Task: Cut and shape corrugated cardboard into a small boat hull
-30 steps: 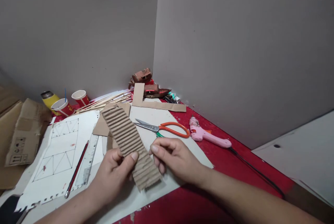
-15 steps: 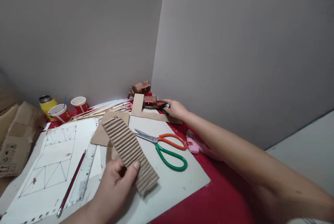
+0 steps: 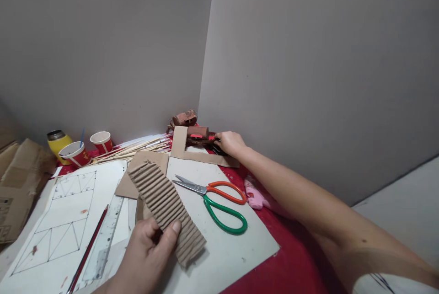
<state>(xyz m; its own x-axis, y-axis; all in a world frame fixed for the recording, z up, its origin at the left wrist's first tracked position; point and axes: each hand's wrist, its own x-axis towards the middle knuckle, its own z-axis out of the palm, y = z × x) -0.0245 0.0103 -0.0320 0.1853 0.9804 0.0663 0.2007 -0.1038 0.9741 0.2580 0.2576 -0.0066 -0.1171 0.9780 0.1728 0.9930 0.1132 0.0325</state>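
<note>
– Right hand [image 3: 231, 144] is shifted since a second ago: from beside the corrugated strip [image 3: 168, 209] to the far corner of the table [image 3: 288, 266]. Scissors [image 3: 202, 189], partly hidden then, are now fully exposed.

– Anything readable?

– Marks are printed on the carton [image 3: 25, 170], cut off at the left edge and too small to be read. Yellow marks are carried by the red-and-white cups [image 3: 77, 157], same problem. Triangulated figures are drawn on the paper [image 3: 61, 211]; tiny notes by the upper one can't be made out. Likewise the markings on the clear ruler [image 3: 103, 241].

– Hand poses?

– Left hand [image 3: 151, 248]: strip is pinched, thumb on top, fingers curled beneath, and is held aslant over the pale sheet [image 3: 219, 257], far end to the left. Right: arm is stretched across the pink glue gun [image 3: 254, 197], which is partly covered; fingers are curled by the model boat [image 3: 198, 134]. Whether anything is gripped can't be told.

– Surface, room?

– Table is covered in red, pale sheet laid over it. Scissors are left with blades slightly parted. Pencil [image 3: 88, 248] is laid beside the ruler. L-shaped cardboard [image 3: 179, 143] is placed in front of the boat. Thin sticks [image 3: 137, 150] and yellow bottle [image 3: 59, 145] are set toward the back left. Corner behind is formed by two grey walls [image 3: 103, 56].
</note>
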